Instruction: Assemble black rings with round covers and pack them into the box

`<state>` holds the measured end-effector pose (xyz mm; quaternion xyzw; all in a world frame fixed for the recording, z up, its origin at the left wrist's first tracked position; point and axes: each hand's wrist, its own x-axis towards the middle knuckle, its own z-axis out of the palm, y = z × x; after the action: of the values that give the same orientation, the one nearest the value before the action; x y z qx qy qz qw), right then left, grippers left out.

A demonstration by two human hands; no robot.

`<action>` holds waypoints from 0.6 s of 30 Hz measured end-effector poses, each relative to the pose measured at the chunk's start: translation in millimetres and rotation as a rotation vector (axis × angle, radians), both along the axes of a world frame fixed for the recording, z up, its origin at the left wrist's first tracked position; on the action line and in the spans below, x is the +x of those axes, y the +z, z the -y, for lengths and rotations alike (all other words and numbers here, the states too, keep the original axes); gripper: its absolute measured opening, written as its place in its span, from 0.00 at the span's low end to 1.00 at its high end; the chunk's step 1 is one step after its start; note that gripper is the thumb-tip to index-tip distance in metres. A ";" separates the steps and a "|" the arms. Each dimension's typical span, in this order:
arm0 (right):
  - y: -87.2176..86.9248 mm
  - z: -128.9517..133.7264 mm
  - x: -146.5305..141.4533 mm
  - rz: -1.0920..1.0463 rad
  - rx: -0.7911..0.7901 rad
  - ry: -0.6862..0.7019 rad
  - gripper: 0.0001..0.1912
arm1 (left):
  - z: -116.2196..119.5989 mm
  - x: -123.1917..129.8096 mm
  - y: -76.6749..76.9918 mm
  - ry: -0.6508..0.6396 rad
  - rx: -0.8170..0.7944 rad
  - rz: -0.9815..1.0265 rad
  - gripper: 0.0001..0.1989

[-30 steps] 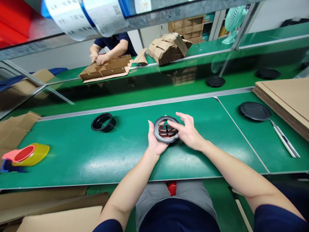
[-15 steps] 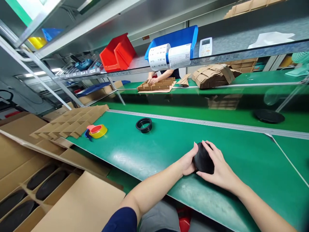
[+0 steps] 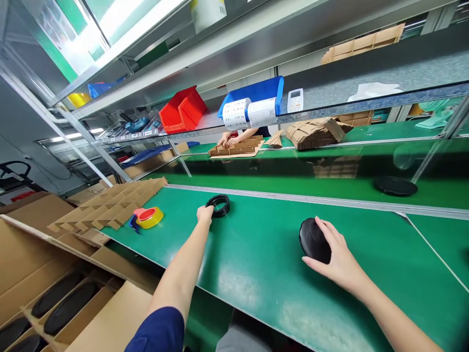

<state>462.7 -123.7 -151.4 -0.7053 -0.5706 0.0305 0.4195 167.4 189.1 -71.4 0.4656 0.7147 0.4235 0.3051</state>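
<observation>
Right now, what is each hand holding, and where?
Right hand grips the black round disc by its right edge; left hand touches the black ring at its near rim.

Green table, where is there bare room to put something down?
Bare green table lies between the black ring at the left hand and the black disc under the right hand. Crowded by the tape dispenser and cardboard dividers.

Two hands are working: the left hand (image 3: 204, 213) is touching one black ring (image 3: 218, 205), the right hand (image 3: 339, 261) is holding one black disc (image 3: 312, 240); one tape roll (image 3: 148, 217) is lying left of them.
</observation>
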 end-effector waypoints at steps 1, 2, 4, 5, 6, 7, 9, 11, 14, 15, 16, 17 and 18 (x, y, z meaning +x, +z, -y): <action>0.4 0.0 1.4 -0.002 -0.003 -0.003 0.49 | 0.4 2.0 -4.9 -0.047 -0.032 0.003 0.14; 1.7 0.2 3.4 -0.004 -0.008 -0.009 0.49 | 2.2 6.9 -9.5 -0.099 -0.054 0.008 0.13; 6.6 1.5 7.6 -0.008 -0.020 -0.024 0.49 | 11.2 24.4 -17.7 -0.220 -0.080 0.027 0.12; 10.2 2.4 9.4 -0.008 -0.024 -0.034 0.49 | 18.7 36.2 -21.4 -0.292 -0.091 0.042 0.11; 14.2 3.6 10.9 -0.007 -0.023 -0.044 0.50 | 28.7 49.4 -25.1 -0.373 -0.104 0.062 0.08; 18.5 4.9 12.1 -0.003 -0.018 -0.053 0.50 | 41.0 63.5 -28.8 -0.457 -0.119 0.086 0.06; 27.3 8.2 13.8 0.017 -0.003 -0.068 0.51 | 71.8 92.0 -36.0 -0.630 -0.156 0.144 0.10; 35.2 12.2 15.8 0.051 0.005 -0.084 0.51 | 106.6 117.8 -42.3 -0.788 -0.198 0.211 0.12; 43.9 18.9 19.3 0.134 0.004 -0.123 0.52 | 152.9 147.2 -49.7 -0.960 -0.248 0.320 0.11; 45.5 20.9 20.3 0.172 0.002 -0.134 0.52 | 164.4 154.3 -51.6 -0.996 -0.260 0.356 0.10; 46.3 22.5 20.8 0.213 -0.004 -0.140 0.52 | 173.7 160.1 -53.1 -1.024 -0.271 0.393 0.09; 46.4 23.5 20.9 0.254 -0.015 -0.140 0.52 | 180.9 164.5 -54.3 -1.045 -0.283 0.426 0.09; 45.9 24.0 20.4 0.293 -0.029 -0.137 0.52 | 186.1 167.5 -55.2 -1.061 -0.296 0.453 0.11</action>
<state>483.1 -147.7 -105.5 -0.7453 -0.5758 -0.0931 0.3229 335.0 2.9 -126.6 0.6095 0.3531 0.1979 0.6817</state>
